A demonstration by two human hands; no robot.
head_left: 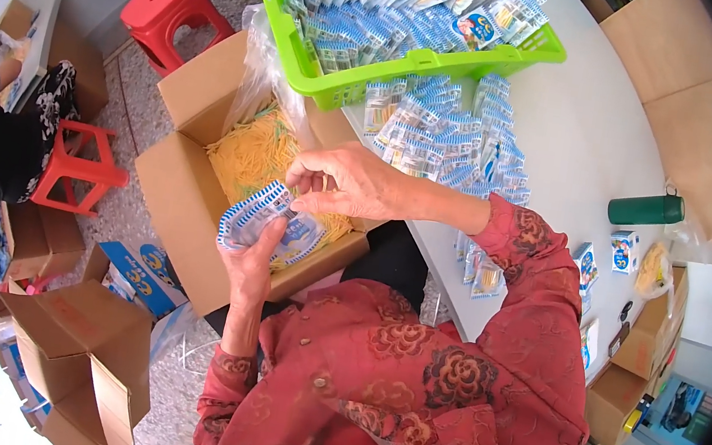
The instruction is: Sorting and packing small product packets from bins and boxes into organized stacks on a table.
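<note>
My left hand (251, 267) grips a small clear plastic packet (251, 215) with blue-and-white striped edges, its thumb lying across the front. From the right, my right hand (343, 186) reaches over with curled fingers, thumb and fingertips pinched at the packet's upper edge. Whether anything small sits between those fingertips is hidden. Both hands are above an open cardboard box (181, 189) heaped with thin yellow and pale green plastic pieces (252, 153), too fine to make out exactly.
A green basket (325, 89) full of striped packets stands on the white table (569, 134). More packets (449, 140) lie loose beside it. At right is a green bottle (646, 211). Red stools (171, 14), a seated person (1, 127) and cardboard boxes (83, 321) are at left.
</note>
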